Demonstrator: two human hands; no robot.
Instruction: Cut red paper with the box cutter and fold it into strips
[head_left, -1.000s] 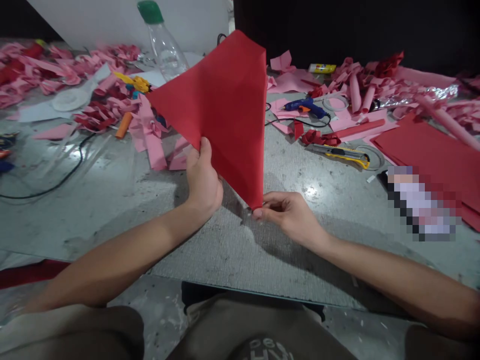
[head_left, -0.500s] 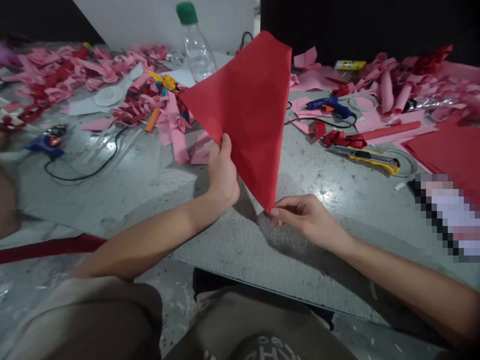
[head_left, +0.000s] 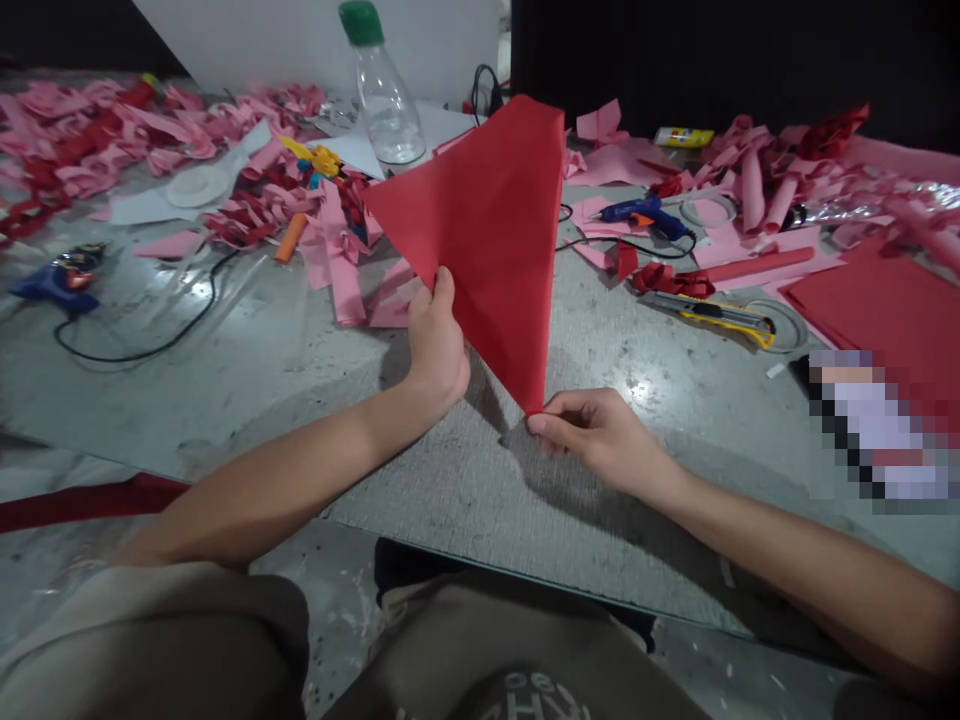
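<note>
A red paper sheet (head_left: 499, 230), rolled into a cone-like shape with its point downward, is held up above the grey table (head_left: 480, 480). My left hand (head_left: 439, 340) grips its lower left edge, the thumb lying on the front face and the other fingers hidden behind. At the bottom tip, my right hand (head_left: 592, 430) pinches the paper between thumb and forefinger.
Behind the paper stands a clear bottle (head_left: 390, 110) with a green cap. Pink scraps (head_left: 112, 130) cover the table's back. To the right are a blue glue gun (head_left: 649, 215), a yellow cutter (head_left: 712, 312) and red sheets (head_left: 892, 320). Another glue gun (head_left: 64, 285) lies left.
The top of the red paper sits slightly lower and its upper outline has changed a little. Both hands keep their hold. The whole view has shifted slightly, and the person's arm at the left edge is gone.
</note>
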